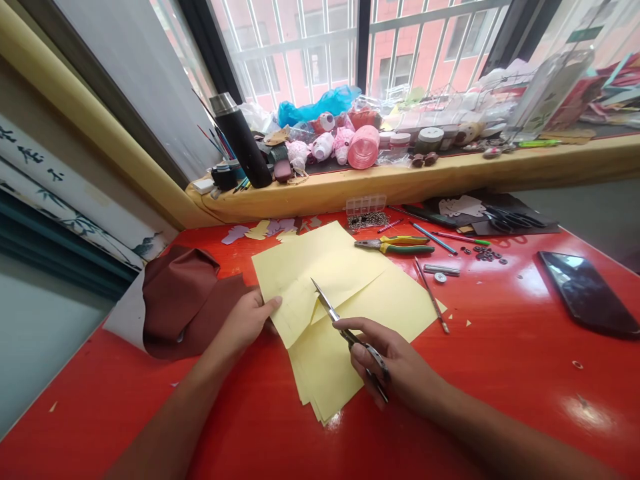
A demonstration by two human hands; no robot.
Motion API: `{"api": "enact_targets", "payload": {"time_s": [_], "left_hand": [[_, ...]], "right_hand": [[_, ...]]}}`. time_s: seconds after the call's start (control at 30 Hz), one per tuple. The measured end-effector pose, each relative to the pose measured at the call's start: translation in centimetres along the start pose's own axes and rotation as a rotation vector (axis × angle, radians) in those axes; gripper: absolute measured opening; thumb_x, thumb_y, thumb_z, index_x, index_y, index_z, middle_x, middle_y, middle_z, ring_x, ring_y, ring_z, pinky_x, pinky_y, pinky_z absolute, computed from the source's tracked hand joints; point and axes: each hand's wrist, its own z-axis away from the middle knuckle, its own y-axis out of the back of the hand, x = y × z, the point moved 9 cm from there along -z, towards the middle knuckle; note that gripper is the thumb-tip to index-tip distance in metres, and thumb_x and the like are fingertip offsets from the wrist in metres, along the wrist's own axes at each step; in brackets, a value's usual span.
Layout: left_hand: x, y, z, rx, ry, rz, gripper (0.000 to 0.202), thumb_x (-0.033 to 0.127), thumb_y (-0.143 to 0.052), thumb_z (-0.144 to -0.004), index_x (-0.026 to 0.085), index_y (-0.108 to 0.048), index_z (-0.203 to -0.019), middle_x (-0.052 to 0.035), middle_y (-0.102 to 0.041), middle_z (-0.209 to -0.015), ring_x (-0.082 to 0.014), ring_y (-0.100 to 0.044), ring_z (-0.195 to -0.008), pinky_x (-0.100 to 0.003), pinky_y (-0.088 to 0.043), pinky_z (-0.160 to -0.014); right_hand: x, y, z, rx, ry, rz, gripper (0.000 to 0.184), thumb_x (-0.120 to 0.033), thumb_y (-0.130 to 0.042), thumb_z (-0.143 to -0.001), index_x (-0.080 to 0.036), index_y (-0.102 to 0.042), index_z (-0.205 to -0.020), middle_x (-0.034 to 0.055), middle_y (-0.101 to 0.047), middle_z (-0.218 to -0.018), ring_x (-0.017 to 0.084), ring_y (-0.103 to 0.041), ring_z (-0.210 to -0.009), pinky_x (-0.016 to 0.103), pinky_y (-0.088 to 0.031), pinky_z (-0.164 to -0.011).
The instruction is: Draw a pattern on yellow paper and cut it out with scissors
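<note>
A stack of pale yellow paper sheets (pixel 340 333) lies on the red table (pixel 500 400), its top sheet folded or cut into flaps. My left hand (pixel 245 320) grips the stack's left edge, with the thumb resting on top. My right hand (pixel 395 360) is shut on a pair of steel scissors (pixel 330 313). Their blades point up and left across the paper, with the tips over the top sheet. Whether the blades are cutting the sheet is hard to tell.
Brown leather (pixel 180 303) lies left of my left hand. Green-handled pliers (pixel 395 245), pencils, buttons, paper scraps and a black phone (pixel 587 293) share the table. A yellow-padded sill behind holds a black flask (pixel 240 140) and crowded jars.
</note>
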Motion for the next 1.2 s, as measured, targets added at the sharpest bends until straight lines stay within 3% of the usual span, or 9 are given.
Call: {"api": "enact_targets", "payload": {"time_s": [0.13, 0.2, 0.3, 0.4, 0.53, 0.63, 1.0, 1.2], "left_hand": [[0.3, 0.0, -0.2, 0.009, -0.041, 0.102, 0.043, 0.044, -0.096, -0.073, 0.017, -0.079, -0.101, -0.0134, -0.084, -0.105, -0.0321, -0.079, -0.095, -0.040, -0.063, -0.084], [0.6, 0.0, -0.3, 0.011, -0.054, 0.146, 0.048, 0.046, -0.098, -0.070, 0.016, -0.080, -0.103, -0.0148, -0.083, -0.112, -0.0333, -0.078, -0.103, -0.041, -0.062, -0.091], [0.9, 0.1, -0.2, 0.010, -0.061, 0.182, 0.049, 0.047, -0.098, -0.070, 0.015, -0.080, -0.103, -0.0144, -0.083, -0.109, -0.0303, -0.080, -0.090, -0.037, -0.064, -0.077], [1.2, 0.2, 0.1, 0.006, -0.072, 0.212, 0.044, 0.045, -0.097, -0.075, 0.015, -0.081, -0.102, -0.0136, -0.084, -0.106, -0.0276, -0.080, -0.080, -0.033, -0.062, -0.065], [2.1, 0.3, 0.6, 0.006, -0.124, 0.287, 0.042, 0.043, -0.094, -0.080, 0.019, -0.081, -0.112, -0.0127, -0.081, -0.123, -0.0325, -0.078, -0.112, -0.039, -0.065, -0.091], [2.4, 0.0, 0.8, 0.002, -0.130, 0.326, 0.043, 0.043, -0.093, -0.080, 0.018, -0.082, -0.113, -0.0144, -0.081, -0.123, -0.0369, -0.075, -0.120, -0.045, -0.064, -0.099], [2.2, -1.9, 1.6, -0.029, -0.131, 0.389, 0.059, 0.041, -0.095, -0.078, 0.020, -0.077, -0.130, -0.0133, -0.080, -0.127, -0.0367, -0.075, -0.120, -0.043, -0.065, -0.098], [2.1, -2.3, 1.8, -0.041, -0.121, 0.385, 0.061, 0.042, -0.097, -0.075, 0.017, -0.078, -0.127, -0.0155, -0.081, -0.121, -0.0392, -0.076, -0.115, -0.043, -0.066, -0.089]], "right_hand": [[0.0, -0.1, 0.1, 0.000, -0.006, 0.023, 0.066, -0.065, -0.069, -0.099, -0.019, -0.060, -0.144, -0.0094, -0.052, -0.067, 0.009, -0.051, -0.039, 0.024, -0.041, -0.044], [0.1, -0.3, 0.2, -0.012, 0.001, 0.026, 0.066, -0.067, -0.070, -0.097, -0.020, -0.060, -0.143, -0.0093, -0.050, -0.069, 0.009, -0.049, -0.040, 0.024, -0.041, -0.043], [-0.1, -0.5, 0.4, -0.014, 0.045, 0.053, 0.061, -0.063, -0.073, -0.096, -0.022, -0.063, -0.140, -0.0077, -0.048, -0.073, 0.009, -0.045, -0.046, 0.024, -0.040, -0.044], [-0.6, -0.7, 0.7, -0.025, 0.123, 0.114, 0.051, -0.050, -0.076, -0.097, -0.023, -0.065, -0.139, -0.0065, -0.047, -0.076, 0.009, -0.041, -0.054, 0.024, -0.036, -0.050], [-1.3, -0.9, 1.0, -0.039, 0.197, 0.139, 0.045, -0.037, -0.074, -0.097, -0.025, -0.065, -0.140, -0.0071, -0.045, -0.074, 0.009, -0.039, -0.055, 0.026, -0.034, -0.053], [-1.6, -0.7, 1.3, -0.014, 0.234, 0.123, 0.044, -0.035, -0.074, -0.097, -0.026, -0.066, -0.139, -0.0075, -0.045, -0.072, 0.009, -0.037, -0.054, 0.027, -0.034, -0.054], [-2.5, -0.6, 1.4, -0.007, 0.310, 0.126, 0.040, -0.029, -0.070, -0.101, -0.027, -0.065, -0.140, -0.0087, -0.046, -0.071, 0.007, -0.037, -0.049, 0.025, -0.036, -0.052], [-2.9, -0.6, 1.7, 0.009, 0.331, 0.109, 0.039, -0.032, -0.070, -0.102, -0.027, -0.065, -0.140, -0.0075, -0.048, -0.075, 0.007, -0.041, -0.050, 0.025, -0.037, -0.052]]}}
